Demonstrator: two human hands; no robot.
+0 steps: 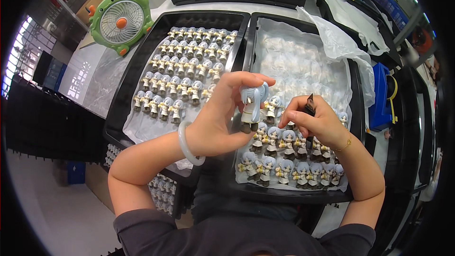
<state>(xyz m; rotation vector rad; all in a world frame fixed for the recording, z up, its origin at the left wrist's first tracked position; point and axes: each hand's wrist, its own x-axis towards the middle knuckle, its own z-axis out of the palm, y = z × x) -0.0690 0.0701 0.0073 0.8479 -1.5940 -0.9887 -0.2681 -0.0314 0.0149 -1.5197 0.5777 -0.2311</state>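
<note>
While held, figurine between hands

Glossy plastic figurines stand on crinkled translucent film in matt black plastic trays.

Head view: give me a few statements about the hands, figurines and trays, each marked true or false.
1. The left hand holds a figurine with pale blue hair. True.
2. The right hand is empty. False: it grips a dark brush-like tool.
3. The left tray holds figurines in rows. True.
4. The fan is blue. False: it is green with orange parts.
5. A pale bangle sits on the left wrist. True.
</note>
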